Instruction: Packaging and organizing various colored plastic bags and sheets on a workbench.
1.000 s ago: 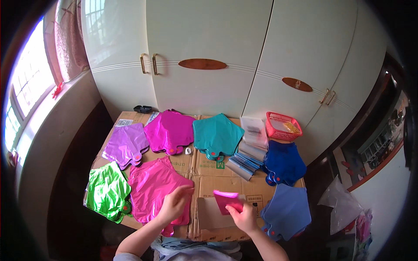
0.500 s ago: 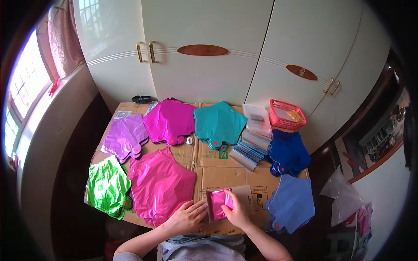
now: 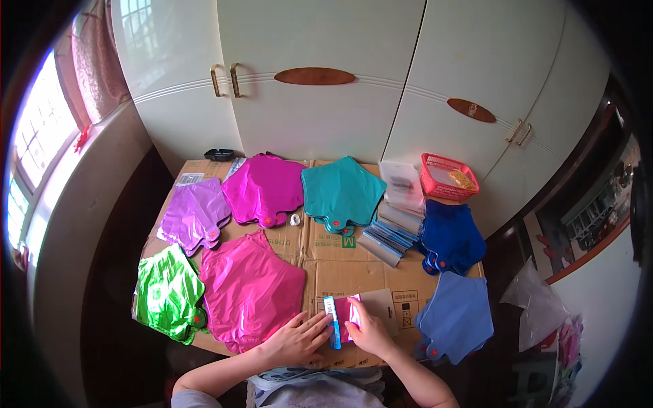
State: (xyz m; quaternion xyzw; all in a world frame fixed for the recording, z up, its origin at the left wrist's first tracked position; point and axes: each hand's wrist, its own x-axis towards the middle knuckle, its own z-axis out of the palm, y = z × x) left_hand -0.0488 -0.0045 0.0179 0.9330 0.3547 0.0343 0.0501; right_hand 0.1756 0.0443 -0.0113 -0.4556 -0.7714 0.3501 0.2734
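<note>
A folded pink foil balloon (image 3: 346,317) lies on a pale grey card (image 3: 379,307) near the table's front edge. My right hand (image 3: 368,333) holds the folded foil down, with thumb and fingers on it. My left hand (image 3: 297,341) is open, its fingers stretched out and nearly flat, their tips at the card's left edge. That edge is a raised flap (image 3: 332,322), blue on its outer side, turned up beside the foil. Just left of my left hand spreads a pile of large pink foil balloons (image 3: 255,289).
Flat foil piles ring the cardboard-covered table: green (image 3: 169,292), lilac (image 3: 194,212), magenta (image 3: 264,188), teal (image 3: 343,190), dark blue (image 3: 452,238) and light blue (image 3: 454,316). A fanned stack of cards (image 3: 391,234) and a red basket (image 3: 449,178) stand at the far right. White cupboards (image 3: 320,122) rise behind.
The card's left edge has been lifted and folded toward the foil, so its blue side now shows. My left fingers have moved slightly right with it; my right hand stays on the foil.
</note>
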